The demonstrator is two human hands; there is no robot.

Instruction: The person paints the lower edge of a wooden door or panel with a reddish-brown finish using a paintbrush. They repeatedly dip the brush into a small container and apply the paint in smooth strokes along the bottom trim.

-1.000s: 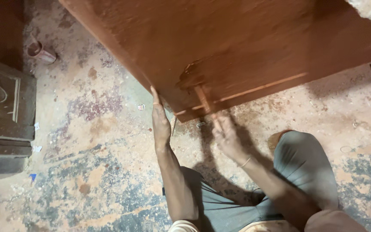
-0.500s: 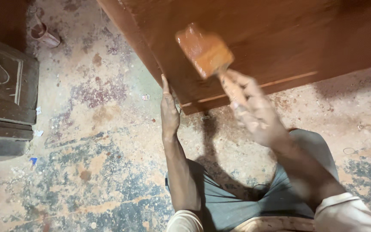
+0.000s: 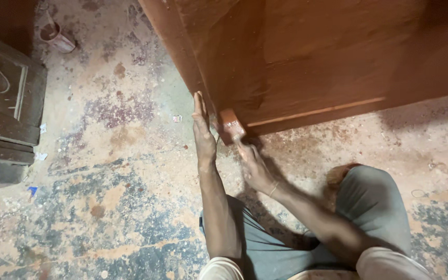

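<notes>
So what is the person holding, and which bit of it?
The right hand holds a paintbrush by its handle, with the bristle end against the bottom edge of the brown wooden panel. The left hand holds nothing; it lies flat against the panel's corner.

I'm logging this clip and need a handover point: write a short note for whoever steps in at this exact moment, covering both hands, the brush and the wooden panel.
Left hand: open, flat against the lower corner edge of the wooden panel, steadying it.
Right hand: closed on the handle of the brush, bristles at the panel's bottom corner.
The panel stands tilted on the stained floor; a small cup sits on the floor far left.
Done: the panel face looks reddish-brown and coated across most of what shows.
Left: apparently the bottom corner and edge by the brush; the rest is out of view.
</notes>
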